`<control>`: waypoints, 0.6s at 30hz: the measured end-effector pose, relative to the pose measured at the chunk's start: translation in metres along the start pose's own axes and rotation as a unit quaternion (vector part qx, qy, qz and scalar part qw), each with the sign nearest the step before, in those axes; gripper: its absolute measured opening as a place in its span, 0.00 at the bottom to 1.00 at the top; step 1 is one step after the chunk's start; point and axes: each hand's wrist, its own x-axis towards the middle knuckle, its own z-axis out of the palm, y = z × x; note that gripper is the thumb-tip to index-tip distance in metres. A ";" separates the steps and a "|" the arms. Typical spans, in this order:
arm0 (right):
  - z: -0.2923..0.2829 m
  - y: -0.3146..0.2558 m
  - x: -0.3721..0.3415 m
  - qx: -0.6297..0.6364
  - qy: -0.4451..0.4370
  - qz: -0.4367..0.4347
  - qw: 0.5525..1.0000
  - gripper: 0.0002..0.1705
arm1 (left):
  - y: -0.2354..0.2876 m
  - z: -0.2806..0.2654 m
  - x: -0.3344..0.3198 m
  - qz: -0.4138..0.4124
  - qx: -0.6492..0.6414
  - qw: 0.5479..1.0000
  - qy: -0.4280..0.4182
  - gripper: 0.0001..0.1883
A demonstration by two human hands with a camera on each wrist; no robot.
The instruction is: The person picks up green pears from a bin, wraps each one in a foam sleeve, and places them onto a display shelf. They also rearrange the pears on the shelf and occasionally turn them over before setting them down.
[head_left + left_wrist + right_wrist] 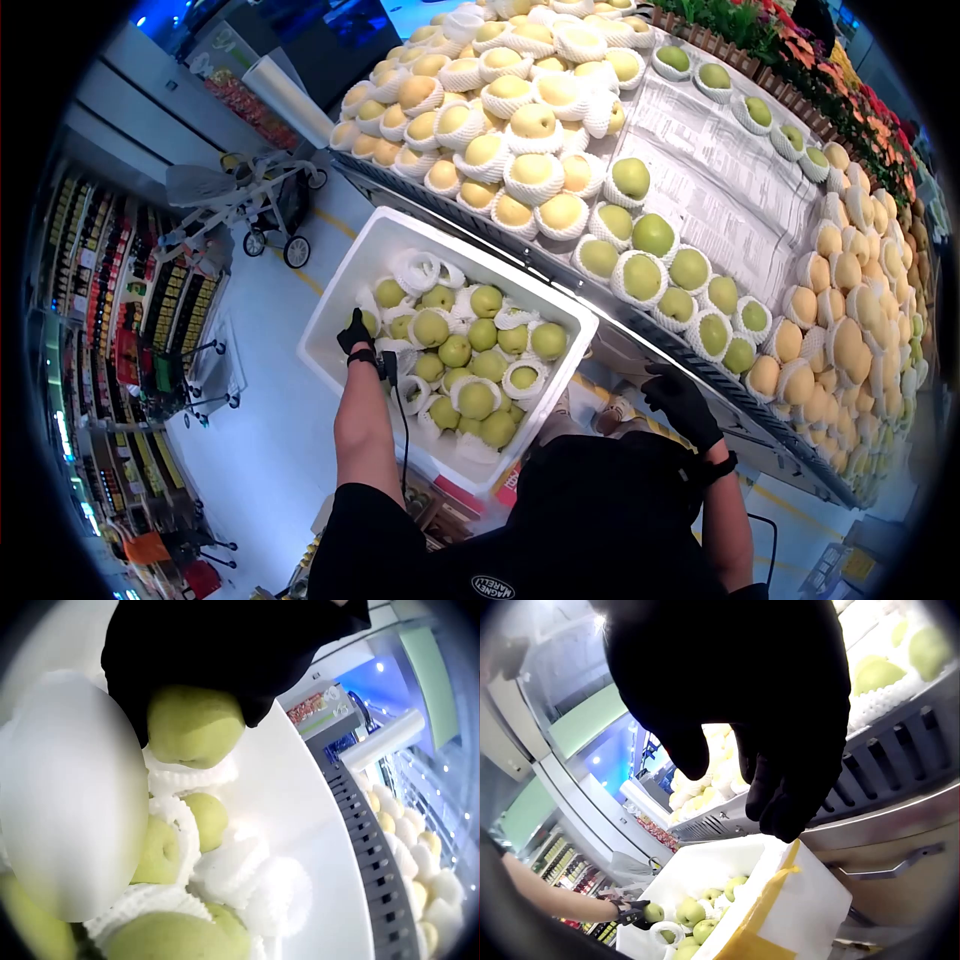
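Note:
My black-gloved left hand [354, 334] grips a green pear [195, 726] at the left end of a white foam box [345, 245]. In the left wrist view its fingers come down on both sides of the fruit, with a white foam net [191, 776] just below. Several more green pears [455, 350] fill the box, some in foam nets. My right hand [683, 405], also gloved in black, hangs beside the display stand with loosely bent fingers and holds nothing. The right wrist view shows it above the box's taped edge [769, 896].
The stand borders the box; netted green pears [640, 275] line its front edge on printed paper [700, 150]. Yellow netted pears [510, 130] are heaped at its left, yellowish fruit [850, 320] at its right. A stroller [245, 195] and stocked shelves [130, 270] stand left.

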 end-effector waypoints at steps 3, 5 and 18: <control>-0.002 0.002 -0.007 0.010 0.007 0.013 1.000 0.21 | -0.028 0.014 0.018 0.132 0.148 0.980 0.008 0.41; -0.006 0.005 -0.011 0.007 0.008 0.026 1.000 0.21 | -0.017 0.026 -0.002 0.135 0.249 0.956 0.081 0.43; -0.019 0.028 -0.014 0.028 0.019 0.041 0.999 0.22 | -0.050 0.004 0.080 0.434 0.498 0.748 0.066 0.25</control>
